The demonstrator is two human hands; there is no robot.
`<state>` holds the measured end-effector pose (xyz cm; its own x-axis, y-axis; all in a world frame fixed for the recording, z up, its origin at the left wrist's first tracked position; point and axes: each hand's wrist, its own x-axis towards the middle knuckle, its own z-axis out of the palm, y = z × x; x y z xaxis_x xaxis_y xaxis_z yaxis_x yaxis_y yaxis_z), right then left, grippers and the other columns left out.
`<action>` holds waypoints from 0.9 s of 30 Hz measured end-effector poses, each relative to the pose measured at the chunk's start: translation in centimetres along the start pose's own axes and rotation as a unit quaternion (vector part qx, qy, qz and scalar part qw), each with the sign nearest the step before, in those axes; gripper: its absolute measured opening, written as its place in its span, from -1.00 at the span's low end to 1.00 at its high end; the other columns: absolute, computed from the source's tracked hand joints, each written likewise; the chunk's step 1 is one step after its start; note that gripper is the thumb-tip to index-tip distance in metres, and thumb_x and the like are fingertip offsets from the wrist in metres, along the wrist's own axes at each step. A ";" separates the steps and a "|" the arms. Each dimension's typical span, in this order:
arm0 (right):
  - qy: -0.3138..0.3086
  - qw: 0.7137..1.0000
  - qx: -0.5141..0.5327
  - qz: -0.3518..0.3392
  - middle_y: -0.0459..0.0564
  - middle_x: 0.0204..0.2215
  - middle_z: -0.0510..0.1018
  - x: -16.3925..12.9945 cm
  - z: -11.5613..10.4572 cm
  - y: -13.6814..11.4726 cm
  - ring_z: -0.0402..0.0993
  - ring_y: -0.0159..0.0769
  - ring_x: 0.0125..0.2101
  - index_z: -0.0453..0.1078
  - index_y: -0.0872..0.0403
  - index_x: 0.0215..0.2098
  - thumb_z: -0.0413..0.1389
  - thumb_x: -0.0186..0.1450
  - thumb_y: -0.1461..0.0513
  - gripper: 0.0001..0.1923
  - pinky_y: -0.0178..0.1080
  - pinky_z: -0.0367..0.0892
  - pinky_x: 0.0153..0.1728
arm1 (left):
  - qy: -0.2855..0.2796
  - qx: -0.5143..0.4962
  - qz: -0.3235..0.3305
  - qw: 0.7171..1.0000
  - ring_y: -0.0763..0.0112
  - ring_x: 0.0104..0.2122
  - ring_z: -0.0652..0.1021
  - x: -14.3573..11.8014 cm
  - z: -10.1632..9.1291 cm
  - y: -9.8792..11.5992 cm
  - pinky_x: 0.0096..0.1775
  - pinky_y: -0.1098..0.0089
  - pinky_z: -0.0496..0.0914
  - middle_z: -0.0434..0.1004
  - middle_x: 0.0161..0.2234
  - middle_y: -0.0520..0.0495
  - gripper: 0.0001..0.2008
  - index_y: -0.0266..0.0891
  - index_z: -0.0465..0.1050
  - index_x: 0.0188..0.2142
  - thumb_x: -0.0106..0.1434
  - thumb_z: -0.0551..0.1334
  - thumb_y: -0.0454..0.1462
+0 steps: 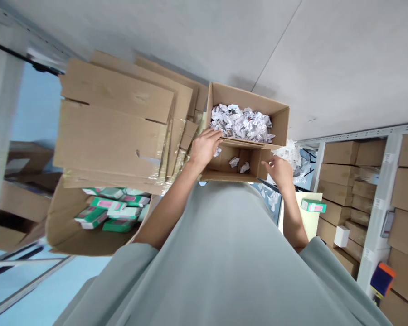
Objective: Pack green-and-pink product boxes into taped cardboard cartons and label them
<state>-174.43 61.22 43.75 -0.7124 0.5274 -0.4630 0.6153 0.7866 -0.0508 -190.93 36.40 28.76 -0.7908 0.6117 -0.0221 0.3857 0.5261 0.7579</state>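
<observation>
Cardboard box [224, 165], open, brown, few crumpled paper scraps [240, 164] inside, between hands.

Small box [236, 165] interior open; flattened cardboard [115, 127] crowds left.

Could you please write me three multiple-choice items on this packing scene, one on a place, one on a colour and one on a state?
1. Where does the crumpled white paper mostly lie?
A. in the larger open carton
B. on the shelf of boxes
C. on the flattened cardboard

2. What colours are the small packets in the box at lower left?
A. blue and yellow
B. green, white and pink
C. black and red

3. How is the small carton between the hands?
A. taped shut
C. flattened
B. open on top, a few paper scraps inside

Answers:
1 A: the paper fills the larger carton behind the small one.
2 B: green packets with white and pink faces.
3 B: its inside shows, with the left hand on its rim and the right hand by its side.
</observation>
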 end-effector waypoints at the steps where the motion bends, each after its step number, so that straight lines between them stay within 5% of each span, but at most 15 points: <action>1: -0.006 0.999 -0.019 0.038 0.16 -0.05 0.81 -0.2 0.5 0.6 0.76 0.03 -0.02 0.61 0.06 0.07 0.32 0.53 0.05 -0.71 -0.14 0.49 -0.02 | -0.003 0.001 0.000 1.000 0.01 0.41 0.55 0.1 0.0 -0.1 0.51 -0.05 0.35 0.68 0.32 -0.17 -0.62 -0.15 0.67 0.25 0.56 0.21 -0.23; 5: -0.048 0.992 -0.007 0.115 0.19 -0.02 0.80 -1.5 3.2 1.8 0.74 0.01 0.04 0.59 0.08 0.11 0.27 0.58 0.03 -0.68 -0.18 0.43 -0.06 | -0.010 0.001 0.011 1.000 -0.01 0.46 0.49 0.2 -0.5 0.0 0.53 -0.05 0.33 0.63 0.36 -0.22 -0.59 -0.18 0.63 0.29 0.54 0.21 -0.24; 9: -0.068 0.990 0.022 0.120 0.15 -0.07 0.80 -3.8 5.5 2.1 0.74 -0.04 -0.01 0.64 0.04 -0.03 0.18 0.63 0.06 -0.74 -0.23 0.35 -0.14 | 0.052 0.014 0.017 0.998 -0.10 0.64 0.16 -2.1 -2.0 1.1 0.59 -0.12 0.16 0.27 0.59 -0.30 -0.34 -0.18 0.39 0.49 0.44 0.36 -0.21; 11: -0.060 0.989 0.038 0.130 0.14 -0.08 0.80 -5.3 6.5 2.4 0.74 -0.06 -0.03 0.65 0.02 -0.04 0.16 0.63 0.08 -0.75 -0.24 0.33 -0.16 | 0.093 0.032 -0.034 0.995 -0.20 0.61 0.22 -4.6 -2.7 1.5 0.57 -0.17 0.18 0.26 0.57 -0.40 -0.14 -0.20 0.27 0.55 0.35 0.47 -0.14; 13: -0.053 0.986 0.062 0.149 0.14 -0.09 0.81 -7.0 7.6 3.1 0.74 -0.05 -0.04 0.65 0.01 -0.05 0.17 0.63 0.09 -0.75 -0.25 0.31 -0.18 | 0.105 0.049 -0.108 0.987 -0.30 0.46 0.42 -7.5 -2.9 1.6 0.49 -0.23 0.31 0.48 0.39 -0.49 -0.05 -0.30 0.25 0.52 0.25 0.53 -0.09; 17: -0.040 0.973 0.129 0.187 0.12 -0.10 0.81 -11.4 10.1 5.3 0.74 -0.04 -0.08 0.66 0.00 -0.11 0.17 0.61 0.10 -0.76 -0.24 0.28 -0.23 | 0.013 0.052 -0.189 0.980 -0.09 0.03 0.70 -11.6 -2.1 1.4 0.21 -0.09 0.58 0.72 -0.05 -0.22 -0.30 -0.25 0.38 0.38 0.30 0.41 -0.13; 20: -0.010 0.956 0.180 0.230 0.11 -0.21 0.80 -15.5 11.8 8.0 0.73 -0.04 -0.18 0.63 0.00 -0.17 0.15 0.59 0.09 -0.73 -0.22 0.27 -0.27 | -0.046 0.044 -0.156 0.986 0.03 -0.13 0.73 -11.7 -0.5 2.7 0.06 0.04 0.62 0.75 -0.12 -0.16 -0.42 -0.20 0.46 0.30 0.33 0.35 -0.13; 27: 0.130 0.881 0.319 0.326 0.09 -0.36 0.74 -26.6 15.3 16.7 0.66 -0.06 -0.33 0.46 -0.05 -0.38 0.03 0.57 -0.18 -0.47 -0.20 0.31 -0.27 | -0.167 0.037 -0.007 0.985 0.06 -0.15 0.76 -9.1 6.5 12.9 0.00 0.12 0.64 0.80 -0.07 -0.18 -0.48 -0.18 0.54 0.27 0.36 0.33 -0.11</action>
<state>-140.00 55.44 41.73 -0.1406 0.9207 -0.3640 0.9275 -0.0061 -0.3739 -175.67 41.42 34.50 -0.6001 0.7579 -0.2559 0.4182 0.5700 0.7073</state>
